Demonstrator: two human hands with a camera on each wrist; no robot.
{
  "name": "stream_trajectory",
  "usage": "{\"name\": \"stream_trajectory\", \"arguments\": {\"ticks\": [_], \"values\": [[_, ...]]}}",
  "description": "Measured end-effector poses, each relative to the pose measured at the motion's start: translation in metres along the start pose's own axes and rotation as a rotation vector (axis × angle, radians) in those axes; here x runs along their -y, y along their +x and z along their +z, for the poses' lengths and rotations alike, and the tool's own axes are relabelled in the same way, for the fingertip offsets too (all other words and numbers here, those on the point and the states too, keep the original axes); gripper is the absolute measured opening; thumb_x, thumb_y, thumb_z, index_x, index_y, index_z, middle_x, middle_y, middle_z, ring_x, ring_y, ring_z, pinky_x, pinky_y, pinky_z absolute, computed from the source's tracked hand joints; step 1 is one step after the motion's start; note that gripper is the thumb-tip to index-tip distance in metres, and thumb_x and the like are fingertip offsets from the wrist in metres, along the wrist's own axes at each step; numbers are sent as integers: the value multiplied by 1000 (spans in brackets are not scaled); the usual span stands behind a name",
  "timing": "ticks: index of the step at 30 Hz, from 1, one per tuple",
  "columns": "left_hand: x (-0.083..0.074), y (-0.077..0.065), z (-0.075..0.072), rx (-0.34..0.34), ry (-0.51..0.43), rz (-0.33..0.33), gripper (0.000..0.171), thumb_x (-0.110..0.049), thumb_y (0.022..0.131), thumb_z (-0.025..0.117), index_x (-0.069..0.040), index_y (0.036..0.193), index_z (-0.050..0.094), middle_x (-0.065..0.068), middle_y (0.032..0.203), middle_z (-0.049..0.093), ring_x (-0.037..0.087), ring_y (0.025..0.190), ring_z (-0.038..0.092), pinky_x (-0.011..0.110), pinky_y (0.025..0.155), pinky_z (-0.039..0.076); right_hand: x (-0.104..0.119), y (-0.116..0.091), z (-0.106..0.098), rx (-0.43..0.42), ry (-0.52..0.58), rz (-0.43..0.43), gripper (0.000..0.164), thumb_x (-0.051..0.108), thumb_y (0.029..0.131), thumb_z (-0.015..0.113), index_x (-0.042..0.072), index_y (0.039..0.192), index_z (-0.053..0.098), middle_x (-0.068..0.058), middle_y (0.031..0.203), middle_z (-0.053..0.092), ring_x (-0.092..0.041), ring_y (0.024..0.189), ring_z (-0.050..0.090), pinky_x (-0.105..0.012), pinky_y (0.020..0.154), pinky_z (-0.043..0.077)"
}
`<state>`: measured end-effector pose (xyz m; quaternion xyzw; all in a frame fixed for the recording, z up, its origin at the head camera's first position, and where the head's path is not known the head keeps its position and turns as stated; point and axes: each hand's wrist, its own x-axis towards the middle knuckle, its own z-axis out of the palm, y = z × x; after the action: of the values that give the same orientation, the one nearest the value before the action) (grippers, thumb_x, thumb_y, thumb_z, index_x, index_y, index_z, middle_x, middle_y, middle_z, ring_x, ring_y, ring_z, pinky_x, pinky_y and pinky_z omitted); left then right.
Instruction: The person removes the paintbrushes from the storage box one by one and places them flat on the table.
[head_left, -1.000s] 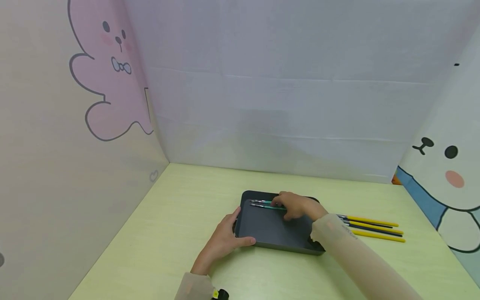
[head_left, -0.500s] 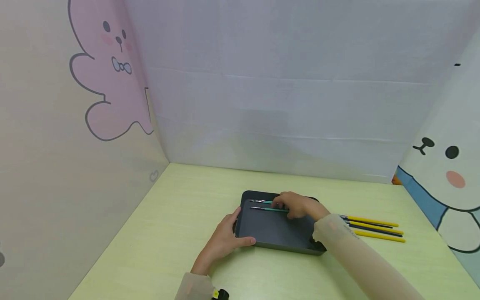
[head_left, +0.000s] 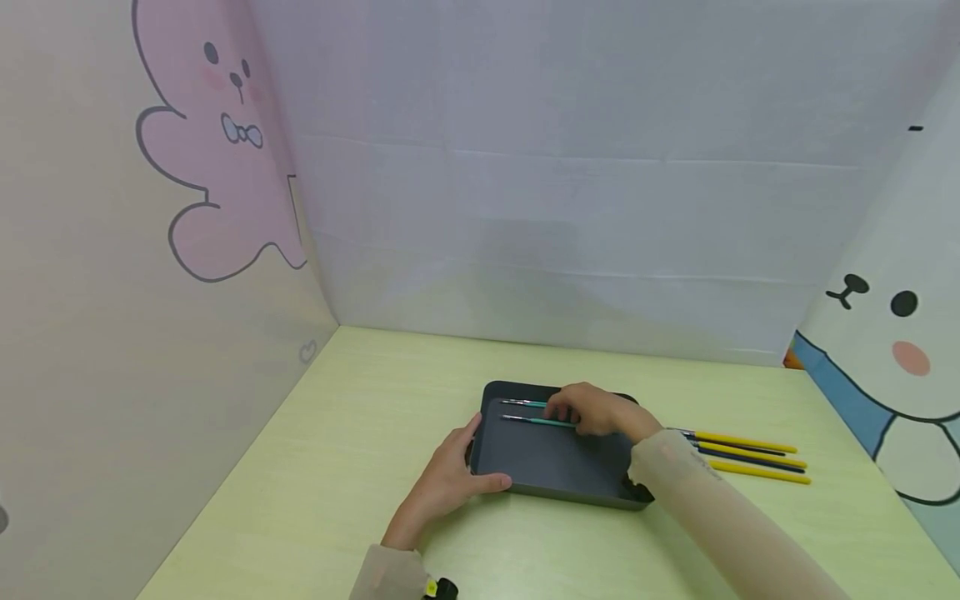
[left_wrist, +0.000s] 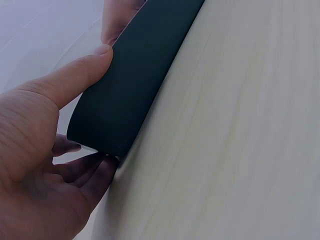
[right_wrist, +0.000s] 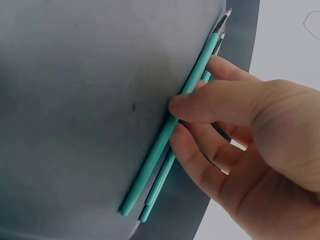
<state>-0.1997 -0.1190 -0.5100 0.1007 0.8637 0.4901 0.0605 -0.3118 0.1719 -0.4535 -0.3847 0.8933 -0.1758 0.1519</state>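
A dark grey rectangular tray (head_left: 540, 460) lies on the table with teal-handled paintbrushes along its far side. My left hand (head_left: 447, 475) grips the tray's near left corner; in the left wrist view the thumb presses the wall (left_wrist: 120, 95) near its rim and fingers curl at the bottom edge. Over the tray, my right hand (head_left: 592, 409) pinches a teal paintbrush (right_wrist: 155, 152) between thumb and fingers, its bristles pointing left in the head view. Two more teal brushes (right_wrist: 161, 181) lie close beside it, toward the tray's far wall, partly hidden by the fingers.
Right of the tray, several yellow and dark-handled paintbrushes (head_left: 753, 456) lie on the pale table (head_left: 375, 392), some partly behind my right sleeve (head_left: 697, 492). White sheeting (head_left: 585, 208) stands behind, and walls with cartoon animals rise on both sides.
The pinched teal brush has shifted slightly toward the tray's near side, widening the gap to the brushes behind it. My right hand's thumb has drawn in closer to the fingers; my left hand stays put.
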Motion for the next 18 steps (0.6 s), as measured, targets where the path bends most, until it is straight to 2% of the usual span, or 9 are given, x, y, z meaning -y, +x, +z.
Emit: {"name": "stream_trajectory", "arguments": {"ticks": [10, 18], "values": [[0, 1, 0, -6, 4, 0, 118, -46, 80, 94, -15, 171, 25, 21, 163, 41, 37, 142, 48, 59, 112, 43, -3, 1, -1, 2, 13, -1, 50, -24, 87, 63, 12, 120, 74, -6, 106, 68, -20, 91, 64, -34, 81, 55], [-1, 0, -1, -5, -7, -1, 118, -45, 81, 94, -14, 171, 24, 21, 163, 41, 37, 143, 48, 59, 113, 43, -4, -2, -5, 9, 3, -41, 49, -24, 86, 63, 8, 120, 74, -5, 102, 67, -20, 88, 64, -31, 79, 55]]}}
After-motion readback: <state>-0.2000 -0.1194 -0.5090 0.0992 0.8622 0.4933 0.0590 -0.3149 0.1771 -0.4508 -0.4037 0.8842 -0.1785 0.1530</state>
